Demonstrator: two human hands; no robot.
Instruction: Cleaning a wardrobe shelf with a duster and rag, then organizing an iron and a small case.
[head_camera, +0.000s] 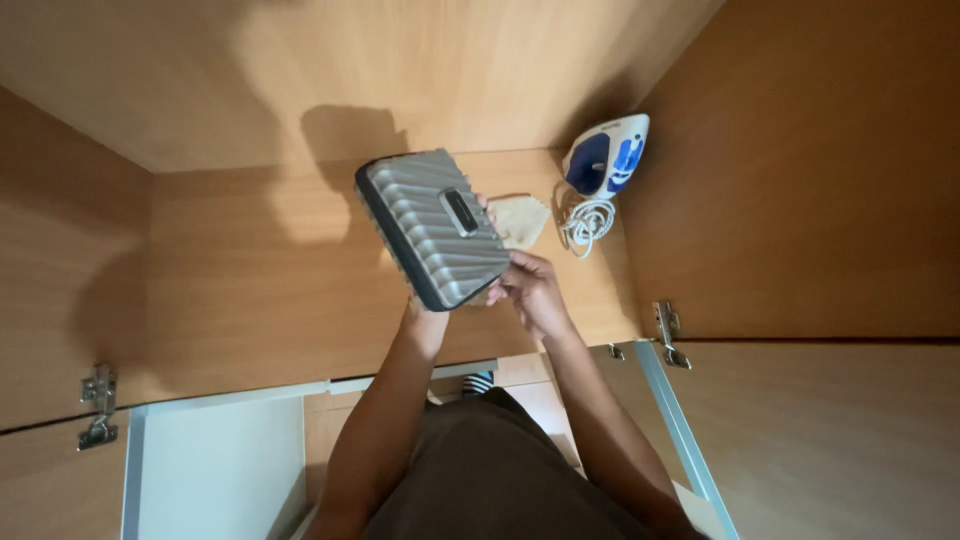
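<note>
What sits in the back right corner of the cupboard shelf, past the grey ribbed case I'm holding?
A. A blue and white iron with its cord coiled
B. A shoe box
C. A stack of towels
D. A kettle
A: a blue and white iron stands in the back right corner with its white cord coiled in front of it, beyond the grey ribbed case.

Materials in the cupboard

My case (432, 226): ribbed hard plastic, silver, satin sheen, metal latch. Shelf (250, 270) and walls: smooth wood laminate, matt. Iron (606, 153): glossy plastic; its cord (587, 222) looks smooth. Cloth (520, 220): soft, matt. Hinges (666, 332): bare metal.
</note>
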